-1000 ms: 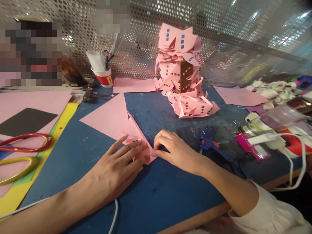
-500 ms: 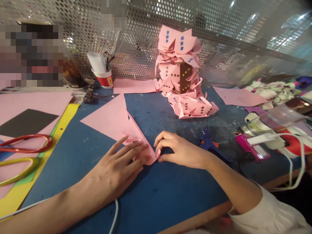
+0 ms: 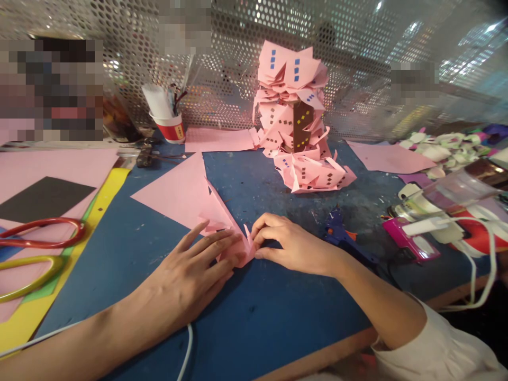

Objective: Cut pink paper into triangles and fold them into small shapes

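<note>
A pink sheet of paper lies on the blue tabletop, its right edge turned up in a narrow fold with small cut slits. My left hand rests on the sheet's lower part, fingers stretched out and slightly spread, pressing it down. At the sheet's bottom right corner, my right hand pinches the folded pink edge between thumb and fingertips. A thin pink tip sticks up beside those fingers. Part of the paper is hidden beneath my left hand.
Behind stands a pink folded-paper tower. A blue glue gun lies right of my right hand. Scissors with red and yellow handles rest at left on coloured sheets. A paper cup holds sticks. A magenta device and white cable sit at right.
My right fingertips have shifted slightly up along the corner, and a thin pink tip now stands up there. My left hand has stayed in place.
</note>
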`<move>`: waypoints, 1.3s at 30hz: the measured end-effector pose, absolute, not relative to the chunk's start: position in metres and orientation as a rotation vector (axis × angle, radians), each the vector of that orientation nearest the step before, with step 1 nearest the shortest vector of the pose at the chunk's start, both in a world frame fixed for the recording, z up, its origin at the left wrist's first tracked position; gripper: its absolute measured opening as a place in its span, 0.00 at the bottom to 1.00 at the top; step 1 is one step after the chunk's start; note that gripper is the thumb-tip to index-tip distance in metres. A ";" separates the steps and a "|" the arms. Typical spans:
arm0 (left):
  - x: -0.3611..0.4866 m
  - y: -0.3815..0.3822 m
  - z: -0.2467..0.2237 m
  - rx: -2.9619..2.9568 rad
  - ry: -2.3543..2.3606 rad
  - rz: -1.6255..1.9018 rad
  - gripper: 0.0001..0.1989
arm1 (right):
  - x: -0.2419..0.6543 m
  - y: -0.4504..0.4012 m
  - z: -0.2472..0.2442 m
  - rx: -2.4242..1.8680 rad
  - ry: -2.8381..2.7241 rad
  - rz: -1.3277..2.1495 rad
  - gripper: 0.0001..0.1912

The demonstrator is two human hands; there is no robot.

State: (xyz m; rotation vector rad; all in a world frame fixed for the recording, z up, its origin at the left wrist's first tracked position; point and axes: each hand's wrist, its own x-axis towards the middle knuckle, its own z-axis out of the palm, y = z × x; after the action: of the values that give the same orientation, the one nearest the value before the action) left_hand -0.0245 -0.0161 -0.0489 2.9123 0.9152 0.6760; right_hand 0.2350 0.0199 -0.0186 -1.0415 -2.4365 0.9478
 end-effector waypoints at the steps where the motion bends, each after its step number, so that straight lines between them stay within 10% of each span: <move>1: -0.025 -0.016 -0.049 2.913 0.909 0.687 0.11 | 0.235 0.020 -0.018 -1.041 -2.440 0.945 0.02; 39: -0.024 -0.016 -0.049 2.915 0.925 0.694 0.09 | 0.230 0.014 -0.023 -1.094 -2.453 0.809 0.02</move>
State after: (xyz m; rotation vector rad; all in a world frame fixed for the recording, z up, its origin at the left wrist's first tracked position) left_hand -0.0243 -0.0160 -0.0495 2.9153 0.9252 0.6944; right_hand 0.2301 0.0142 -0.0230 -1.0944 -2.4528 0.8094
